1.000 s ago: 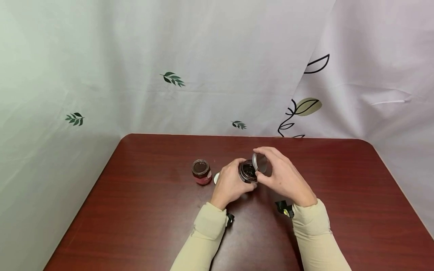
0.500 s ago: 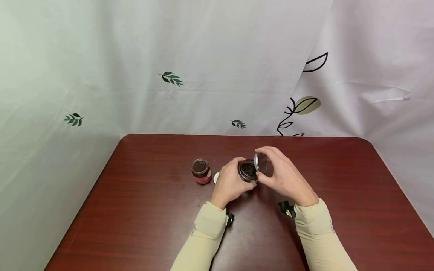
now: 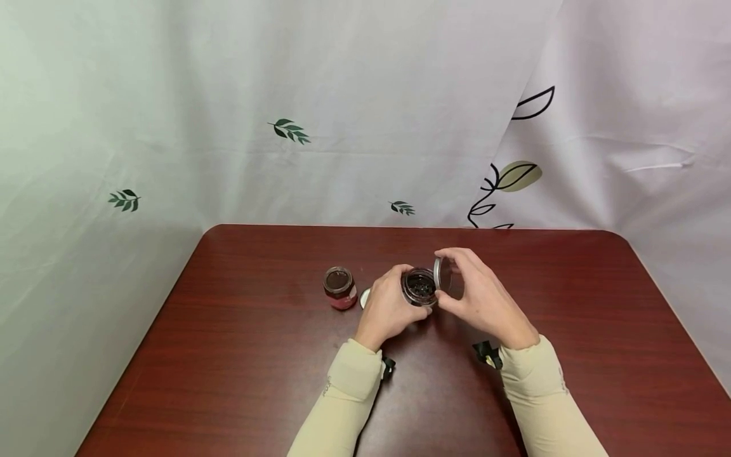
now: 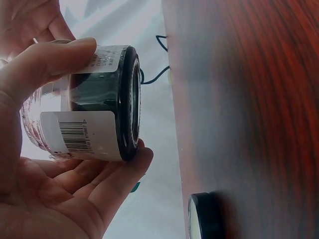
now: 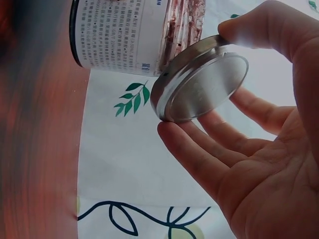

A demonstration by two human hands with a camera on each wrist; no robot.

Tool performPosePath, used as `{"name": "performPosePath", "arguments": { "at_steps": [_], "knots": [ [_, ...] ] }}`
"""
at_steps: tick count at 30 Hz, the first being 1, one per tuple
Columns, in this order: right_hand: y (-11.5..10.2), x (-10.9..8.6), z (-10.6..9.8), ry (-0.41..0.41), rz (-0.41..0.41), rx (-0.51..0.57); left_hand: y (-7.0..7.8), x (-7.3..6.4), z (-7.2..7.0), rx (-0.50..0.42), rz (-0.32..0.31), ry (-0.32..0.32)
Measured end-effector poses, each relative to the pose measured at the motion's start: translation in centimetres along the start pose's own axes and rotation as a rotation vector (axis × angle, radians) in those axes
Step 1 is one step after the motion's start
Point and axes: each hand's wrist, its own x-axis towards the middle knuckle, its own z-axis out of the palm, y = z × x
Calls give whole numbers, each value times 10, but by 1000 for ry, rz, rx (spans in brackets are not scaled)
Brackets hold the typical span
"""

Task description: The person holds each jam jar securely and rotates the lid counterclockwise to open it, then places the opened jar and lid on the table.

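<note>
Near the middle of the table, my left hand [image 3: 389, 311] grips an uncapped glass jar [image 4: 94, 97] round its sides, thumb and fingers on opposite sides of it. The jar has a white barcode label and dark contents, and its mouth faces up towards the head view. My right hand [image 3: 485, 297] pinches a round silver metal lid [image 5: 204, 87] by its edge, between thumb and fingertips. The lid is tilted on edge beside the right side of the jar's mouth. Reddish-brown smears streak the jar's glass near the mouth in the right wrist view.
A second jar [image 3: 339, 289], with dark contents and a red lower part, stands to the left of my left hand. Between them lies a small round black-sided thing with a pale face [image 4: 205, 216], partly hidden in the head view. A printed curtain [image 3: 342, 82] hangs behind the reddish-brown table [image 3: 240, 355].
My right hand has drawn the lid slightly right, away from the jar's mouth, turning it more edge-on. My left hand and its jar stay nearly still.
</note>
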Motion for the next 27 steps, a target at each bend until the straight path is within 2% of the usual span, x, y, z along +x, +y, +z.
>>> {"name": "performPosePath", "arguments": {
  "at_steps": [19, 27],
  "knots": [
    [11, -11, 1, 22, 35, -59, 1, -1, -1, -16, 0, -10],
    [14, -15, -1, 9, 58, -28, 1, -1, -1, -15, -3, -12]
  ]
}}
